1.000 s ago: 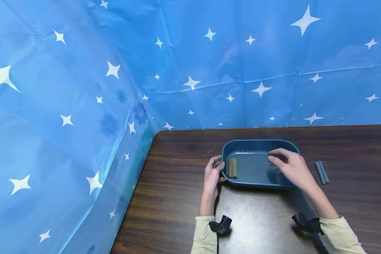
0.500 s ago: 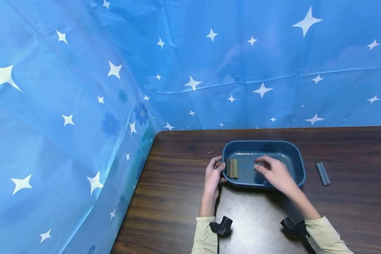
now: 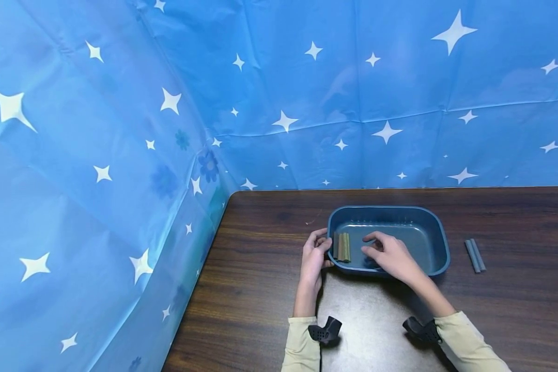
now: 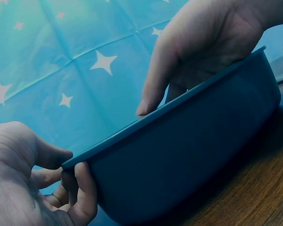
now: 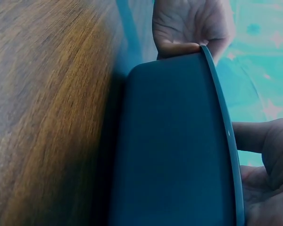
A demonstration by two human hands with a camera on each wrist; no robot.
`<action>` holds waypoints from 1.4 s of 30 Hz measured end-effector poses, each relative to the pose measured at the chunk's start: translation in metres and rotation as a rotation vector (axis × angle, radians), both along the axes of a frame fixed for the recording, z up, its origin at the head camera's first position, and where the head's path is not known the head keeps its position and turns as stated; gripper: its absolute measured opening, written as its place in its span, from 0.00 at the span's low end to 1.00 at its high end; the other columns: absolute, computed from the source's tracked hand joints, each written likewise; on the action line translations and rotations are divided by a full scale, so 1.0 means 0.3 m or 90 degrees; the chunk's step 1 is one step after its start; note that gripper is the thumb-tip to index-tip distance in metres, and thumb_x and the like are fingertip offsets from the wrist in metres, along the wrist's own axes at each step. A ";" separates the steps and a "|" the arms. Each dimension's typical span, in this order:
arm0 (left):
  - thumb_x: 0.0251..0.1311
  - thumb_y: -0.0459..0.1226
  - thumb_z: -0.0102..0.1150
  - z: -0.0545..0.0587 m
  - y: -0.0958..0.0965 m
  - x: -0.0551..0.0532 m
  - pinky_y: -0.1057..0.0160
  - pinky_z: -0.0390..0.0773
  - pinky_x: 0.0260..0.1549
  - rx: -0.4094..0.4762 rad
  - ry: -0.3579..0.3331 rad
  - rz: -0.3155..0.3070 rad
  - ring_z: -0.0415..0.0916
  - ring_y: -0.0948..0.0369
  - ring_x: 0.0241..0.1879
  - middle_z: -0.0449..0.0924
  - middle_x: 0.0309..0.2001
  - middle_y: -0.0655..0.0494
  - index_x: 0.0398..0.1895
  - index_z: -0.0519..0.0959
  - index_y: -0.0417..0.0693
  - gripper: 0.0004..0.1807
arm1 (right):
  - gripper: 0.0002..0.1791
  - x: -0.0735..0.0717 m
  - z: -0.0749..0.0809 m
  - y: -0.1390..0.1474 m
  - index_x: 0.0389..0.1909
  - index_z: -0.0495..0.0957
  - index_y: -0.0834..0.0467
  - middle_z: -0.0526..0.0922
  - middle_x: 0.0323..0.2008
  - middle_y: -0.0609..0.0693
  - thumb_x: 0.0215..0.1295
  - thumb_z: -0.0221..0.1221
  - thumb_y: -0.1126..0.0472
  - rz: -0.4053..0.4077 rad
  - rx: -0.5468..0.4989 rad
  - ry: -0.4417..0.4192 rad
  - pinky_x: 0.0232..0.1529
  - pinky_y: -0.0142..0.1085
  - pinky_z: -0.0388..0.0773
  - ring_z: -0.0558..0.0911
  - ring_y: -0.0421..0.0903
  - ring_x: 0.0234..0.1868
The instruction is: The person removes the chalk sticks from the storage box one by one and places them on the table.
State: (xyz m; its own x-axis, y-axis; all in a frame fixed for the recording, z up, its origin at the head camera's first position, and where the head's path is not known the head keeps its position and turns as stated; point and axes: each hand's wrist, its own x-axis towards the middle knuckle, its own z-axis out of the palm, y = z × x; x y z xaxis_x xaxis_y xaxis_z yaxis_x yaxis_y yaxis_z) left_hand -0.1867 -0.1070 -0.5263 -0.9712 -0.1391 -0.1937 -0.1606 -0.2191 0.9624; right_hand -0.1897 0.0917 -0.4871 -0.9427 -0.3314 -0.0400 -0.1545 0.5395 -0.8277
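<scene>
A deep blue rectangular tray (image 3: 390, 208) stands on the table. My left hand (image 3: 312, 258) grips its left end; in the left wrist view the thumb lies at the rim and the fingers curl beneath it. Several short brown and olive sticks (image 3: 342, 247) lie side by side inside, against the left wall. Over the middle of the tray is my right hand (image 3: 390, 256), its thumb and forefinger tips pointing left, slightly apart, to the right of the sticks. Its other fingers are hidden in the head view and behind the tray wall in both wrist views, so whether it holds anything is unclear.
Two grey-blue sticks (image 3: 475, 255) lie together on the dark wooden table (image 3: 260, 289), right of the tray. A blue curtain (image 3: 335, 93) with white stars hangs behind the table and along its left side. Black wrist devices (image 3: 325, 330) sit at both sleeves.
My right hand has moved left from the tray's right side to over its middle, nearer the brown and olive sticks. The left hand keeps its grip, and the two grey-blue sticks stay put.
</scene>
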 end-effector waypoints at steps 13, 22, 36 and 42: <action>0.71 0.32 0.56 -0.007 -0.001 -0.002 0.72 0.72 0.18 0.001 0.001 -0.002 0.72 0.62 0.28 0.78 0.45 0.43 0.63 0.75 0.35 0.19 | 0.21 -0.048 -0.014 -0.070 0.58 0.76 0.74 0.86 0.41 0.62 0.72 0.61 0.62 0.035 0.022 -0.013 0.39 0.47 0.82 0.85 0.55 0.40; 0.71 0.33 0.56 0.000 0.001 -0.001 0.70 0.73 0.20 -0.004 -0.005 -0.011 0.73 0.62 0.30 0.77 0.44 0.47 0.63 0.76 0.36 0.20 | 0.29 -0.095 -0.040 -0.119 0.67 0.66 0.75 0.81 0.53 0.71 0.73 0.59 0.63 0.008 0.009 -0.098 0.44 0.50 0.83 0.83 0.63 0.50; 0.71 0.32 0.56 -0.007 -0.005 -0.007 0.72 0.73 0.18 0.000 -0.005 -0.007 0.72 0.63 0.28 0.77 0.44 0.46 0.63 0.76 0.37 0.19 | 0.29 -0.139 -0.068 -0.163 0.65 0.68 0.75 0.82 0.48 0.69 0.68 0.64 0.67 -0.011 -0.008 -0.133 0.41 0.48 0.84 0.85 0.58 0.43; 0.71 0.32 0.56 -0.007 -0.004 -0.009 0.72 0.72 0.18 0.004 -0.007 -0.012 0.71 0.63 0.28 0.77 0.46 0.45 0.64 0.75 0.36 0.20 | 0.30 -0.146 -0.071 -0.173 0.65 0.69 0.74 0.82 0.46 0.66 0.66 0.66 0.67 -0.017 0.012 -0.125 0.41 0.48 0.84 0.84 0.57 0.42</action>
State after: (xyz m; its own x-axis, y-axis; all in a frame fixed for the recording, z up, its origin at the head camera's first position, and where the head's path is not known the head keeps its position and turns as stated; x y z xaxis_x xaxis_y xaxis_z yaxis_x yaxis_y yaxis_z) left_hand -0.1893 -0.1081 -0.5285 -0.9715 -0.1201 -0.2045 -0.1745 -0.2223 0.9592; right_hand -0.2335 0.0399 -0.5082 -0.9246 -0.3045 -0.2290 0.0225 0.5563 -0.8307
